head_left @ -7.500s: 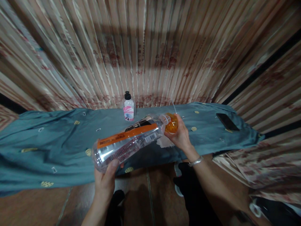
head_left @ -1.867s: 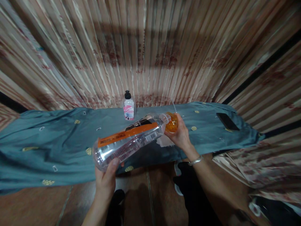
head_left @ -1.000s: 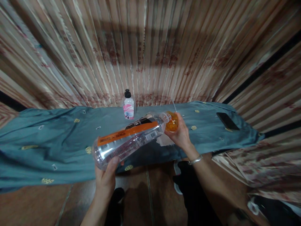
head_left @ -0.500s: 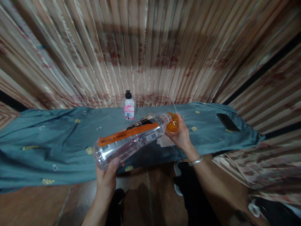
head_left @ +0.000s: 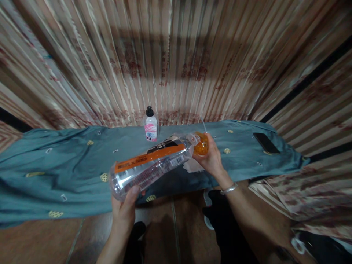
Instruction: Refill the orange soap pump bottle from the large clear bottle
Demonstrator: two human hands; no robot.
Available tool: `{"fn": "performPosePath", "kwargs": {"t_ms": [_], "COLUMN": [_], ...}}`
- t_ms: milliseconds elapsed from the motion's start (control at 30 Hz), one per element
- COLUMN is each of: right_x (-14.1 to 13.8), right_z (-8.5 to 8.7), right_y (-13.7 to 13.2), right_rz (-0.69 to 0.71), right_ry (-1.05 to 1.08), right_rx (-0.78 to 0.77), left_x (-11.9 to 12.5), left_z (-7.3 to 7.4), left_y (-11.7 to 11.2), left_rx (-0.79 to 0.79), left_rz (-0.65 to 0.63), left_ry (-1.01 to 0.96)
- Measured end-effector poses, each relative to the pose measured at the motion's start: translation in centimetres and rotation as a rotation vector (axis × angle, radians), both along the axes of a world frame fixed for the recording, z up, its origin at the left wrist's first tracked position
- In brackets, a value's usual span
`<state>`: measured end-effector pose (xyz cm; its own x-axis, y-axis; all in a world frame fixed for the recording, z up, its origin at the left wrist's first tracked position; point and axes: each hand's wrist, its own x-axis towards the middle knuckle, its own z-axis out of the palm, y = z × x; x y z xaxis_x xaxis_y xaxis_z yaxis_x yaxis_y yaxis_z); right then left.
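A large clear plastic bottle (head_left: 150, 161) with an orange and silver label lies tilted across the middle, its neck up to the right. My left hand (head_left: 123, 211) is closed around its lower end, thumb on top. At the bottle's mouth, my right hand (head_left: 211, 159), with a silver bracelet at the wrist, grips a small translucent amber container (head_left: 201, 143). The neck meets the container's left side; I cannot tell whether liquid runs between them. Just behind the container rises a thin pale stick (head_left: 204, 124), perhaps a straw.
A small clear bottle (head_left: 150, 130) with a black cap and pink label stands at the back of the blue-green cloth (head_left: 68, 157). Crumpled white tissue (head_left: 193, 167) lies under my right hand. To the right rests a black phone (head_left: 266, 142). A striped curtain (head_left: 176, 73) hangs behind.
Almost nothing differs: the large bottle and my left hand sit very slightly further left and lower. Both hands keep their holds.
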<state>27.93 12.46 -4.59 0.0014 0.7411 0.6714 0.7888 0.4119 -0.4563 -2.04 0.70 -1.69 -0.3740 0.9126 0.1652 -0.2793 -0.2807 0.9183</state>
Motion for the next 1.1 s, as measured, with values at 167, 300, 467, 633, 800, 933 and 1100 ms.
{"fn": "performPosePath", "kwargs": {"t_ms": [167,300,467,633,800,933,1100], "right_x": [0.0,0.0,0.0,-0.2,-0.2,0.0,0.0], "right_z": [0.1,0.2,0.1,-0.2,-0.4,-0.5,-0.3], "right_y": [-0.1,-0.1,0.0,0.1,0.2,0.3,0.5], "right_rz": [0.000,0.003,0.018,0.022,0.035,0.040,0.025], "right_ry": [0.007,0.006,0.006,0.015,0.024,0.040,0.069], "right_rx": [-0.012,-0.006,-0.003,0.001,0.010,0.012,-0.001], "left_x": [-0.1,-0.1,-0.1,0.0,-0.2,-0.1,1.0], "left_z": [-0.2,-0.4,-0.2,0.5,0.5,0.3,1.2], "left_y": [-0.1,-0.1,0.2,0.2,0.1,0.2,0.4], "left_rx": [0.001,0.039,0.045,0.047,0.053,0.036,0.038], "left_rz": [-0.002,-0.024,-0.014,0.000,-0.014,-0.029,0.001], "left_ry": [0.015,0.034,0.031,0.074,0.054,0.051,0.038]}}
